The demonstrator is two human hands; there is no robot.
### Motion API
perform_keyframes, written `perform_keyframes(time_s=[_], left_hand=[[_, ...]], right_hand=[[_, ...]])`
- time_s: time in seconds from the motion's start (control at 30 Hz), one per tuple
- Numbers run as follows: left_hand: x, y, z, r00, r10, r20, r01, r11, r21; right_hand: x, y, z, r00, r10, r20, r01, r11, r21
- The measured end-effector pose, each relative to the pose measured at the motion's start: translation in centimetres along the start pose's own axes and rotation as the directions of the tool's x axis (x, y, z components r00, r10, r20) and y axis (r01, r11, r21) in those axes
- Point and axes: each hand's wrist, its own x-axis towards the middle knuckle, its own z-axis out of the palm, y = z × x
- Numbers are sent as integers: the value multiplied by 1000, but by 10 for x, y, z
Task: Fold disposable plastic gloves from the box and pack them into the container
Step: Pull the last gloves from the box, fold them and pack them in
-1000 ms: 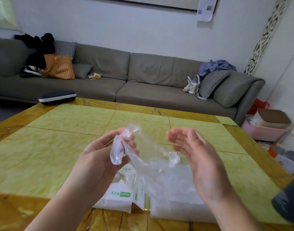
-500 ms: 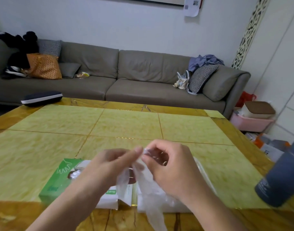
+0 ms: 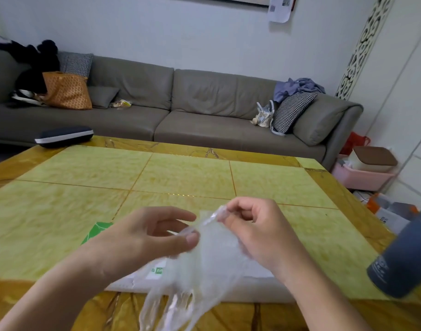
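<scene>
Half a second before, the two hands had been pressed close together over the glove; now they had drawn apart, and the plastic was stretched out between them. A second before, the right hand had been open and off the plastic altogether.

The left hand (image 3: 154, 237) held the glove (image 3: 204, 254) at its upper edge, thumb and forefinger closed in a pinch on the film, the other fingers (image 3: 178, 215) loosely extended above. The right hand (image 3: 254, 231) had its fingers curled in, pinching the same upper edge at the other corner, a little higher and farther from the person.

The glove hung in the air just above the near part of the surface (image 3: 185, 177), in front of the person's chest. Its long axis ran from the held cuff edge down and toward the person, with the glove's finger parts dangling lowest, pointing at the near edge of the surface and slightly left. The film was blurred, so its folds could not be made out.

Beneath it lay the green and white box (image 3: 98, 231), mostly hidden by the left hand, and a pale flat container (image 3: 259, 286) beside it. A dark grey cup (image 3: 403, 261) stood at the right edge. A grey sofa (image 3: 204, 108) ran along the far wall.
</scene>
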Motion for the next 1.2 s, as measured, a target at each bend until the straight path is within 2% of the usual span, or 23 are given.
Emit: perform_keyframes(time_s=[0.1,0.17,0.3,0.4,0.47,0.5,0.57,0.63,0.67,0.83,0.97,1.03,1.13,1.2], left_hand=[[5,2,20,990,66,-121,-53,993,108],[9,2,27,971,92,-221,-97,995,-12],[11,-3,16,916,14,-402,-131,955,-266],[10,-4,12,901,-15,-434,-148,929,-340],[11,-5,12,896,-27,-443,-167,905,-392],[12,-6,13,895,-32,-446,-177,891,-419],[13,-6,16,895,-32,-444,-198,865,-462],[14,-5,19,893,-11,-450,-224,856,-466],[14,-5,20,886,-1,-464,-238,858,-455],[11,-7,14,783,8,-622,-281,897,-342],[10,-9,11,739,28,-673,-295,912,-286],[9,-10,9,729,23,-684,-293,914,-282],[8,-9,7,737,20,-675,-281,918,-280],[7,-6,8,763,40,-645,-269,927,-260]], right_hand=[[-1,0,11,994,-57,93,61,997,-45],[-1,1,12,991,-71,115,78,995,-55],[2,5,-7,998,-36,48,37,999,-22],[0,8,-17,998,24,-50,-22,999,42],[0,8,-16,993,68,-97,-51,985,163],[0,7,-15,995,73,-65,-56,972,227],[-1,4,-8,995,52,89,-75,958,277],[-5,1,5,975,43,216,-93,969,228],[-6,0,12,972,52,228,-100,973,207],[-6,6,18,985,96,142,-119,980,158],[-5,3,4,977,94,191,-120,984,130],[-4,3,-1,971,117,208,-132,989,60],[-3,2,-11,973,112,203,-84,987,-139],[-2,1,-15,987,76,143,-57,989,-136]])
